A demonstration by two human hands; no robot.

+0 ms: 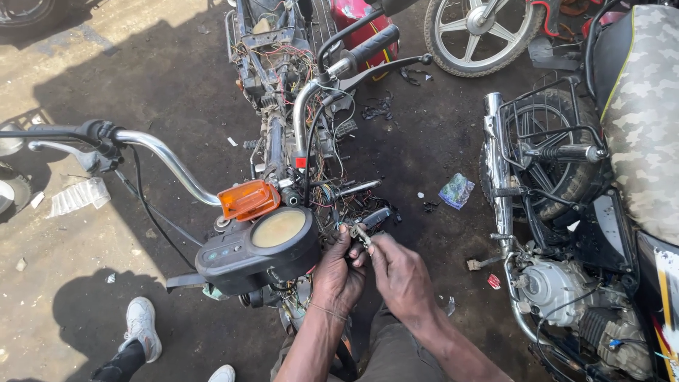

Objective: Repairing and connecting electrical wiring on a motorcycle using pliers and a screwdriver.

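Observation:
A stripped motorcycle stands in front of me, with chrome handlebars [177,168], a black instrument cluster [258,247] and an orange turn signal [247,199]. Loose coloured wires [327,194] hang along its bare frame. My left hand [338,272] grips a bundle of wires just right of the cluster. My right hand [397,272] pinches a small metal tool or connector [361,233] at that same bundle. Both hands touch each other over the wiring.
A second motorcycle [580,212] with a camouflage seat cover [647,113] stands close on the right. A wheel [481,32] lies at the top. Another person's white shoes [141,327] are at the lower left. Litter and oil stains dot the ground.

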